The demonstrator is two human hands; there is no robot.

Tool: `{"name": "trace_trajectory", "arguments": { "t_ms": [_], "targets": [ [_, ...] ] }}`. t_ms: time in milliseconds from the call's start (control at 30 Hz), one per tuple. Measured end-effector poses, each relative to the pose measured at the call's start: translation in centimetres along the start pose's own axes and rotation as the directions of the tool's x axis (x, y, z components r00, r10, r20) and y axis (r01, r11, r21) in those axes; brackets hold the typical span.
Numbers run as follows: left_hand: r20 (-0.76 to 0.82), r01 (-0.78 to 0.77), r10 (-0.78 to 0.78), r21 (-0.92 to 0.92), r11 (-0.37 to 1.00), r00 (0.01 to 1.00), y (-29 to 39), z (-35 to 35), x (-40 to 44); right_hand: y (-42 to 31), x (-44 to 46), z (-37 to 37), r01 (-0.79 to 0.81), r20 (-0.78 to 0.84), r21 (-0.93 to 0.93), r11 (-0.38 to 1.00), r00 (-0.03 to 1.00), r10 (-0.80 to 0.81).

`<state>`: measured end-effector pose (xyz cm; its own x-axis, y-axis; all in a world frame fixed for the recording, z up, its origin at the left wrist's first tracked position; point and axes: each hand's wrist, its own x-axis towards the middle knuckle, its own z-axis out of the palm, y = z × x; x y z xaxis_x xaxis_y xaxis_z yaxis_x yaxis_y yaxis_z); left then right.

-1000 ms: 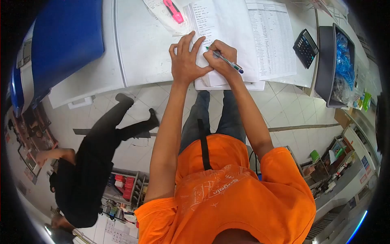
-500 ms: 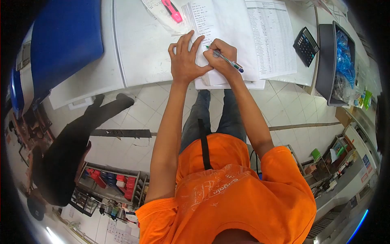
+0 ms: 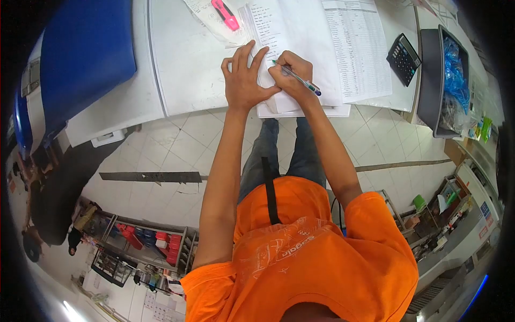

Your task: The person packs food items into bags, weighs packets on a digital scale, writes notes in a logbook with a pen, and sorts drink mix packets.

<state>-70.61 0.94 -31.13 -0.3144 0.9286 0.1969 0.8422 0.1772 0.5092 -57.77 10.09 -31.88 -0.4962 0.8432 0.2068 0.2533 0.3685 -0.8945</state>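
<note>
My right hand [image 3: 294, 73] is closed round a pen [image 3: 307, 84], its tip touching a page of handwritten lines [image 3: 264, 24]. Flat on the left side of that page lies my left hand [image 3: 245, 78], fingers spread and thumb pointing toward the right hand. The page belongs to a stack of white paper [image 3: 308, 32] near the table's front edge. Beside the stack, on the right, is a printed sheet with a table of figures [image 3: 360, 53]. A pink highlighter [image 3: 225, 14] rests on a loose paper [image 3: 206, 13] above my left hand.
A black calculator [image 3: 404, 59] lies right of the printed sheet. Further right stands a grey bin [image 3: 431, 80] with blue plastic [image 3: 455, 72] inside. A large blue object [image 3: 88, 59] takes up the table's left side. A person in dark clothes [image 3: 61, 188] is at the lower left.
The person in dark clothes has moved away toward the left edge. Both my hands and the pen stay in nearly the same place on the page.
</note>
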Motion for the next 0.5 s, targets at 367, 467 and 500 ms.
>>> {"name": "trace_trajectory", "arguments": {
  "t_ms": [367, 467, 500],
  "targets": [
    [-0.002, -0.004, 0.003, -0.007, 1.000, 1.000, -0.12, 0.05, 0.01, -0.23, 0.07, 0.05, -0.001, -0.033, 0.040, 0.999, 0.999, 0.003],
    [-0.003, -0.004, 0.004, -0.022, 1.000, 1.000, -0.04, -0.02, -0.04, -0.30, -0.03, -0.06, -0.028, -0.029, 0.053, 0.998, 0.999, 0.029],
    [-0.002, -0.002, 0.002, -0.027, 1.000, 1.000, -0.05, -0.02, -0.03, -0.26, -0.08, -0.10, -0.038, -0.025, 0.057, 0.998, 0.999, 0.039]
  ]
}}
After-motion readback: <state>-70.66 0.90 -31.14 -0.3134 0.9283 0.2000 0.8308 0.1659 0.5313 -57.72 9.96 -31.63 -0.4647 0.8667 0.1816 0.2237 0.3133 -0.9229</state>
